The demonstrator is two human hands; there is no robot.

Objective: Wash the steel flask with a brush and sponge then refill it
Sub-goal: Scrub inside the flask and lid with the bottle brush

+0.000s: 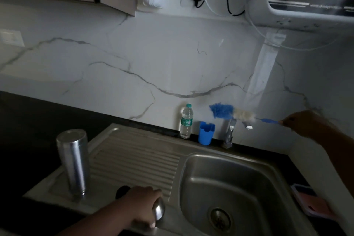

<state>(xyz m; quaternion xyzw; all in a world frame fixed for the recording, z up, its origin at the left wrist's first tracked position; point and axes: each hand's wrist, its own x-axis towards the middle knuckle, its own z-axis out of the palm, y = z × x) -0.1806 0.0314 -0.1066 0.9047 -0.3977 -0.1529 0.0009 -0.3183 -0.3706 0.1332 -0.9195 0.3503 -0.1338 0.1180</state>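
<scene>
The sink (pixel 226 161) lies ready, the flask (pixel 73 161) inverted on its drainboard – likely draining – while the left hand (pixel 142 204) curls round a steel cap (pixel 159 210) and right-hand (pixel 304 122) fingertips pinch the brush (pixel 232 114) aloft.

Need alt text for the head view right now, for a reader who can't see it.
Right hand holds a blue-and-white bottle brush above the tap; left hand grips a steel flask at the sink edge. A second steel cylinder stands on the drainboard.
</scene>
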